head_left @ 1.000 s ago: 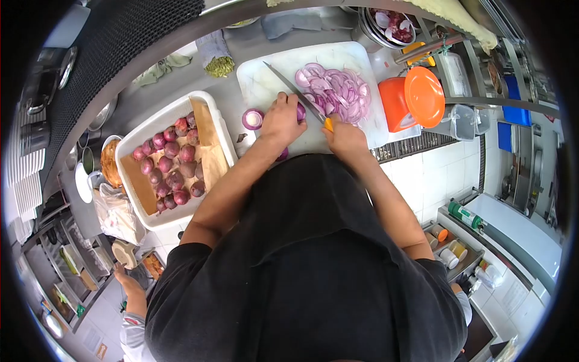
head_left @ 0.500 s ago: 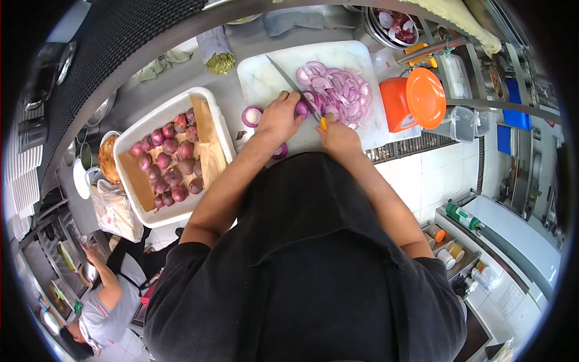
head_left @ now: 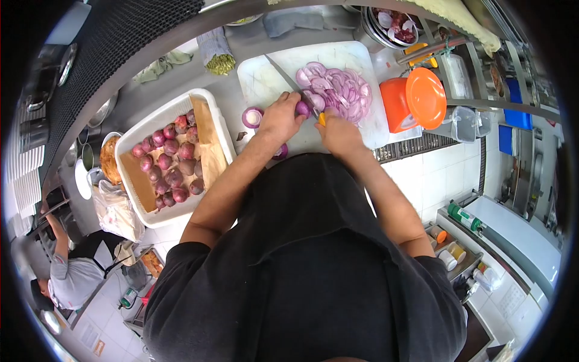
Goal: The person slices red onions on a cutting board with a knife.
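My right hand [head_left: 341, 133] is closed round the yellow handle of a long kitchen knife [head_left: 287, 78]. Its blade slants up and left across a white cutting board [head_left: 265, 75]. My left hand [head_left: 281, 117] pinches a piece of red onion [head_left: 303, 109] against the board, right beside the blade. Sliced red onion [head_left: 339, 90] is heaped to the right of the knife. Left of my left hand sits a cut onion [head_left: 252, 117], its pale face showing. Another onion piece [head_left: 280, 152] lies below my left wrist, partly covered by my forearm.
A white crate [head_left: 134, 181] lined with brown paper holds several whole red onions [head_left: 171, 146] at left. An orange container [head_left: 395, 104] with an orange lid [head_left: 426, 98] stands right of the board. Onion peels fill a metal pot [head_left: 377, 33] behind. A co-worker [head_left: 75, 280] is at lower left.
The knife and my right hand have shifted very slightly; my left hand keeps its place on the onion. The co-worker at lower left has moved further left and up.
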{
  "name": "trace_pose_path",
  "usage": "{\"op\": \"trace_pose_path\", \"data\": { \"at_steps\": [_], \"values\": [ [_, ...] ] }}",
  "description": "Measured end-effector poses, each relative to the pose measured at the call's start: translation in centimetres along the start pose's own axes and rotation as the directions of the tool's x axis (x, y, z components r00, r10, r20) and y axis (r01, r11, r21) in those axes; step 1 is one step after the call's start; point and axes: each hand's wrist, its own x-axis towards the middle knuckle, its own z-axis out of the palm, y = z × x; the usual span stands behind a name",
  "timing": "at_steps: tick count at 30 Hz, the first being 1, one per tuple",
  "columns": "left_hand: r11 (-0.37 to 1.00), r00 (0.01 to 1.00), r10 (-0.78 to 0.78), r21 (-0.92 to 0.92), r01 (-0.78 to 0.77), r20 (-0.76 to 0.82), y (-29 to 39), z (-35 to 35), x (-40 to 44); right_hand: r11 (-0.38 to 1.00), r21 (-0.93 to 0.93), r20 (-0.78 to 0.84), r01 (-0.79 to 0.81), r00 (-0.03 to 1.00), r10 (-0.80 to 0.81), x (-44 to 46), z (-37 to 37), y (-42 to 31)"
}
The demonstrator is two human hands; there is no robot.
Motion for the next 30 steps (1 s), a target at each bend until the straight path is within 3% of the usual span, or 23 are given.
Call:
{"op": "trace_pose_path", "data": {
  "at_steps": [4,10,16,25,30],
  "values": [
    [1.0,1.0,-0.016,0.001,0.016,0.019,0.1,0.1,0.0,0.998,-0.04,0.067,0.051,0.997,-0.048,-2.5,-4.8,-1.1],
    [1.0,1.0,-0.005,-0.021,0.005,-0.007,-0.2,0.4,0.1,1.0,0.01,-0.028,-0.004,1.0,0.005,-0.2,1.6,-0.2],
    [1.0,1.0,-0.024,-0.012,0.025,0.008,-0.2,0.5,0.0,0.994,-0.059,0.008,0.093,0.996,-0.093,-1.5,-3.0,-0.7],
    [0.997,0.997,-0.07,-0.008,0.071,0.031,0.4,-0.2,0.0,0.998,0.047,-0.006,-0.038,0.999,0.039,0.7,2.3,0.3],
    [0.967,0.976,0.206,0.166,-0.193,-0.066,0.9,-0.8,-0.4,0.997,0.076,-0.077,0.027,0.997,-0.021,0.5,2.6,1.9]
  ]
}}
